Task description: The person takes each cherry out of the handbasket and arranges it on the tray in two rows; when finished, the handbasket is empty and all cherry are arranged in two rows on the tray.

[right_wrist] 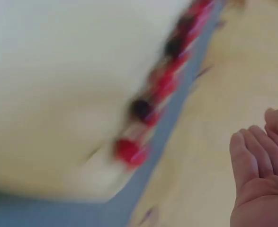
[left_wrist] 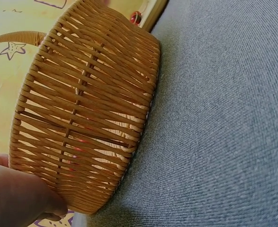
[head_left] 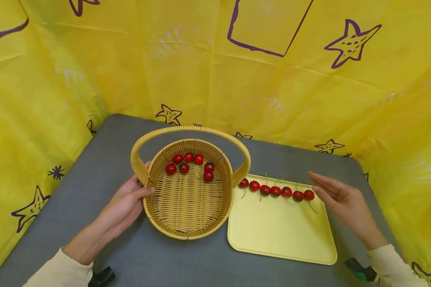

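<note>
Head view: the left hand point(head_left: 125, 200) grips the rim of a round wicker basket point(head_left: 188, 211) just to its right; the basket opens upward, its handle point(head_left: 190, 128) arching left to right, seven cherries point(head_left: 184, 168) inside. Left of the right hand point(head_left: 348, 205), whose fingers are loosely extended, a yellow tray point(head_left: 280, 235) lies lengthwise from side to side, a row of seven cherries point(head_left: 275, 191) along its far edge.

Left wrist view: the basket's woven wall stretches away from the hand.

Right wrist view: the blurred row slants, apart from the hand.
</note>
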Demonstrator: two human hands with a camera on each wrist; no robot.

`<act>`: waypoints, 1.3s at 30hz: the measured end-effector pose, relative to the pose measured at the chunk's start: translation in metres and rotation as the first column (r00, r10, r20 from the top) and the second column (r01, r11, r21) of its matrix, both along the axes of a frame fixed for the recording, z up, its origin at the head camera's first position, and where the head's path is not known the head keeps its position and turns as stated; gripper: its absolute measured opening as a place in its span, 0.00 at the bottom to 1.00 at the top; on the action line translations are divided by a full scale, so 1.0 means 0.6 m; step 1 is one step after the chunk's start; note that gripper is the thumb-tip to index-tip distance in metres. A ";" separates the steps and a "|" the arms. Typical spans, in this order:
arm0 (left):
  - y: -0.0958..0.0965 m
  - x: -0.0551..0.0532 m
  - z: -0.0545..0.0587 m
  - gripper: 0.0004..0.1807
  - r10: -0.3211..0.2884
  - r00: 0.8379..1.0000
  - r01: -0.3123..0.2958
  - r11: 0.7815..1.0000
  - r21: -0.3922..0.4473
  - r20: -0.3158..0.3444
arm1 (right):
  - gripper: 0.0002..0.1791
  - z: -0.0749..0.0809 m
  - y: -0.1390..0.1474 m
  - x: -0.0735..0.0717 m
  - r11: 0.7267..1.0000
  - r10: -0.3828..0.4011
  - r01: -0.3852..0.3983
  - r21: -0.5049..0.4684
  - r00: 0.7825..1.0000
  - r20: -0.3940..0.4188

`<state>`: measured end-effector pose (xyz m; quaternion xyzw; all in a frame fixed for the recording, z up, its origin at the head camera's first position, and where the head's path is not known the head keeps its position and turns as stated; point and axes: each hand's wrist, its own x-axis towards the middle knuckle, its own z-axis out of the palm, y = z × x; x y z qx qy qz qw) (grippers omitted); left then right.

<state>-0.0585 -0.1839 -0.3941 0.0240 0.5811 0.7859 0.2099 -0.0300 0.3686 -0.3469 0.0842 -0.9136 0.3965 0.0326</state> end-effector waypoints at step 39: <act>0.000 -0.001 0.002 0.47 0.016 1.000 -0.015 0.999 0.048 -0.018 | 0.48 -0.025 -0.482 -0.058 0.993 0.039 -0.004 -0.118 0.954 0.298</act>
